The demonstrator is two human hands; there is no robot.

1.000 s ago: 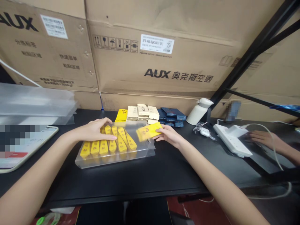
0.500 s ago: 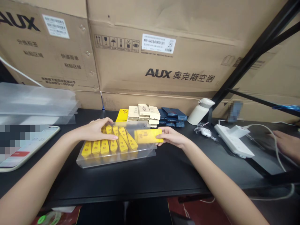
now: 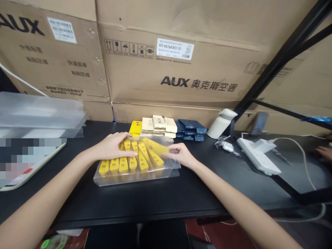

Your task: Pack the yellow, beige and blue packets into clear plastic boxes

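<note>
Several yellow packets (image 3: 123, 165) stand in a slanting row inside a clear plastic box (image 3: 140, 177) on the black table. My left hand (image 3: 111, 147) is closed over the row's left part, thumb on the near side, its other fingers mostly hidden behind. At the box's right end, my right hand (image 3: 181, 155) grips one more yellow packet (image 3: 155, 146) by its right end, partly blurred. That packet leans inside the box against the row. Behind the box are a yellow stack (image 3: 135, 128), cream packets (image 3: 158, 123) and dark blue packets (image 3: 190, 128).
A white bottle (image 3: 221, 123), a keyring (image 3: 228, 147) and a white power strip (image 3: 258, 157) lie to the right. Clear plastic sheets (image 3: 38, 110) and a tablet-like device (image 3: 33, 169) are on the left. Another person's hand (image 3: 326, 153) shows at the right edge.
My right hand has brought its yellow packet into the right end of the box. Box and left hand have shifted slightly right. The other person's hand has drawn back rightward.
</note>
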